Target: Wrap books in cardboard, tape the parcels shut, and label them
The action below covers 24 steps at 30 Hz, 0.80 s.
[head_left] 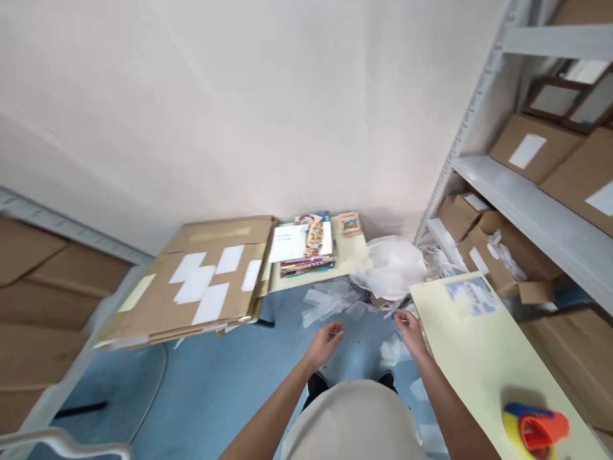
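Note:
My left hand (326, 341) hangs over the blue floor with its fingers loosely bent and nothing in it. To its right, my right hand (408, 329) is held beside the corner of a pale yellow table, fingers apart, with no object visible in it. A white plastic bag (390, 265), bulging and translucent, is just beyond both hands. White plastic scraps (330, 300) lie on the floor ahead of my left hand. On the low table against the wall stands a stack of books (306, 249), with a small book (350, 223) beside it.
Flattened cardboard boxes (215, 275) with white labels are piled at left. The pale yellow table (460, 332) at right carries several coloured tape rolls (536, 428). Grey shelving (498, 185) with cardboard boxes (536, 150) rises on the right; another shelf stands at far left.

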Tool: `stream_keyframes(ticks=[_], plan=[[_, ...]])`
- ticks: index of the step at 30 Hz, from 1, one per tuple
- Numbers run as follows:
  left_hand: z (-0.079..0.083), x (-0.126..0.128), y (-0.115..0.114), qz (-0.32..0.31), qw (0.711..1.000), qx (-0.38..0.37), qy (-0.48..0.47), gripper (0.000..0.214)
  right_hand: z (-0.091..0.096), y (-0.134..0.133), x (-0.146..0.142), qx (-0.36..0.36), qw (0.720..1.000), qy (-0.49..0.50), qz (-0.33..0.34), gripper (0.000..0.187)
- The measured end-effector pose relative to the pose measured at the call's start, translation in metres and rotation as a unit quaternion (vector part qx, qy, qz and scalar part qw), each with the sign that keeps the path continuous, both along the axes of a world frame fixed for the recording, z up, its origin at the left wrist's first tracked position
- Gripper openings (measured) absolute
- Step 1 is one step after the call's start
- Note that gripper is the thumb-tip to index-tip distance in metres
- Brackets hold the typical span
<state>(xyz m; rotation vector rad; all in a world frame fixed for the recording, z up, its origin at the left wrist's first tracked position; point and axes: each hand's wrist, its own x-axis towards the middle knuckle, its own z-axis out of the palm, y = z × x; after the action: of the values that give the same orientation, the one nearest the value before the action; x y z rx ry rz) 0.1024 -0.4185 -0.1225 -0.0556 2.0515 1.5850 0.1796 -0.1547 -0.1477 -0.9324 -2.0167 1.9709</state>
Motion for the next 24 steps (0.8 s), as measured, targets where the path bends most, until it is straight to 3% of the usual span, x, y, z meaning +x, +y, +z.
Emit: stream_keyframes(ticks=[5,9,14,18,24], plan=[[-0.01,-0.017,-0.101,0.126,0.991,0.026,-0.036,0.021,-0.006,-0.099,-0.043,0.008,0.993,-0.006,0.117,0.048],[-0.019,-0.031,-0.179,0.218,0.974,0.021,-0.048,0.023,-0.011,-0.181,-0.071,0.011,0.972,-0.008,0.234,0.041],[-0.024,-0.033,-0.256,0.312,0.947,0.027,-0.075,0.03,-0.013,-0.263,-0.111,0.021,0.934,-0.038,0.354,0.036],[-0.035,-0.035,-0.289,0.38,0.917,0.056,-0.11,0.035,-0.016,-0.307,-0.149,0.05,0.916,-0.031,0.396,0.032],[-0.058,-0.065,-0.299,0.474,0.859,0.121,-0.148,0.035,-0.037,-0.357,-0.219,0.082,0.897,-0.018,0.433,0.031]])
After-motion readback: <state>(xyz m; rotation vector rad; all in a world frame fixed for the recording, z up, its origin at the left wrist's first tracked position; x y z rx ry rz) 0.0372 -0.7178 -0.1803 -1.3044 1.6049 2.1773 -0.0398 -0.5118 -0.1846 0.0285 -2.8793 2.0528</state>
